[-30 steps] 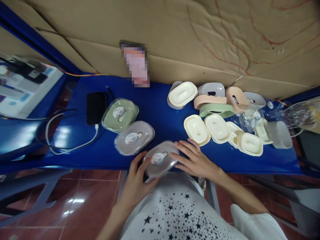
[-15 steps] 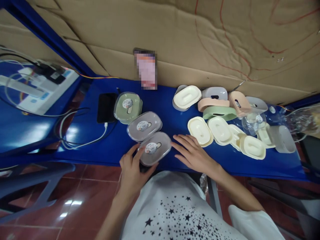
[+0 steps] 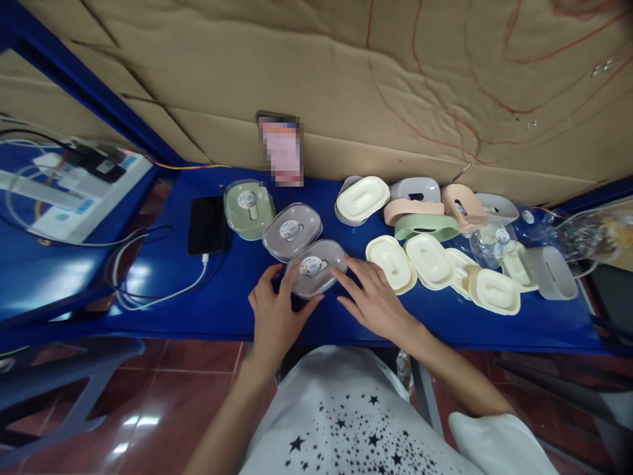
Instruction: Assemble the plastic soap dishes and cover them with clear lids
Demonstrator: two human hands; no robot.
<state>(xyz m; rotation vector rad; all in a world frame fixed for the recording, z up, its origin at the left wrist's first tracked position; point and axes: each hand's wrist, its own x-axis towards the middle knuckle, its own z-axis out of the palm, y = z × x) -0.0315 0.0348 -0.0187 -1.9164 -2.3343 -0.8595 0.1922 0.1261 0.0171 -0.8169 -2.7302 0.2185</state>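
Note:
A grey oval box with a clear lid and round sticker [image 3: 316, 267] lies on the blue table [image 3: 237, 310], in line with another grey box [image 3: 291, 231] and a green one [image 3: 248, 209]. My left hand [image 3: 274, 313] has its fingers curved round the near-left edge of the nearest grey box. My right hand [image 3: 370, 300] lies flat with fingers spread, its fingertips touching the box's right edge. Just right of that hand sit several cream oval lids [image 3: 390, 262].
A black phone [image 3: 206, 225] on a white cable [image 3: 163, 293] lies left of the boxes. Pink, green and grey box bases [image 3: 425, 210] and clear lids [image 3: 492, 239] crowd the right. A cardboard wall [image 3: 346, 86] backs the table. Red tiled floor lies below.
Both hands slid the nearest grey box away from the table's front edge, up beside the second grey box. The right hand stayed flat along its right side.

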